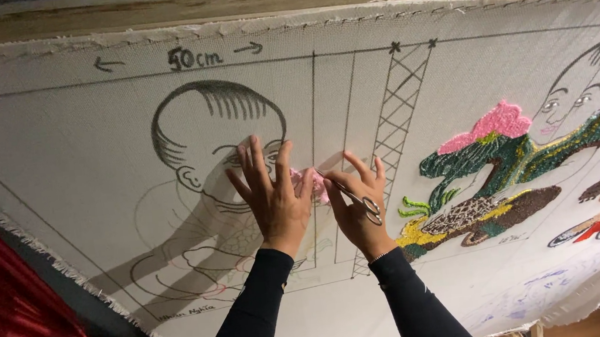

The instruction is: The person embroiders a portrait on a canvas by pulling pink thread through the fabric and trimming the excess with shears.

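Head view: left hand (273,197) pressing flat, fingers spread, on canvas (76,162) mid-area; right hand (358,211) gripping scissors (354,198), snipping pink yarn (311,182).

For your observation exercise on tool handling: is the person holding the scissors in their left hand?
No. The scissors sit in the right hand, while the left hand presses flat, fingers spread, on the stretched cloth beside a pink tuft.

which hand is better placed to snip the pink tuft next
Right, most likely: the right hand holds the scissors with tips at the pink tuft, while the left hand lies spread flat on the canvas beside it.
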